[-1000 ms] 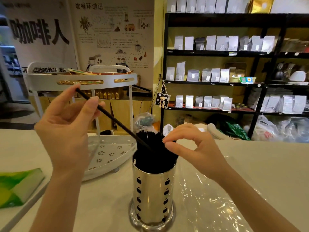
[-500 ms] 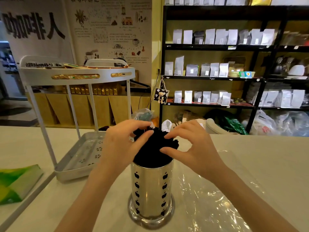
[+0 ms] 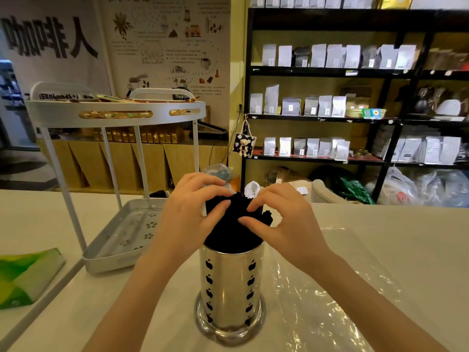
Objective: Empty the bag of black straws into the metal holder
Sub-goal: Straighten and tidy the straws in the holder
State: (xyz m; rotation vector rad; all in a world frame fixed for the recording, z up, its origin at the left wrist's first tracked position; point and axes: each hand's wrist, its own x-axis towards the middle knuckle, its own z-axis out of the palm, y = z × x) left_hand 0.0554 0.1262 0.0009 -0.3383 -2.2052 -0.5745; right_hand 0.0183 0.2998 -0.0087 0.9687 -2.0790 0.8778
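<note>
Straws (image 3: 234,224) were judged loaded in metal holder (image 3: 229,288), tops pinched by fingers of left hand (image 3: 187,217) and right hand (image 3: 286,224), bag (image 3: 330,288) emptied on desk (image 3: 406,237).

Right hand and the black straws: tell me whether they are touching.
Touching. The head view shows the right hand's thumb and curled fingertips pressed against the tops of the black straws standing in the metal holder.

Upright black straws (image 3: 232,227) filled metal holder (image 3: 229,288) on counter (image 3: 406,237); left hand (image 3: 187,219) and right hand (image 3: 284,224) gripped bundle top from either side. Flat clear bag (image 3: 330,288) lay just right of holder.
</note>
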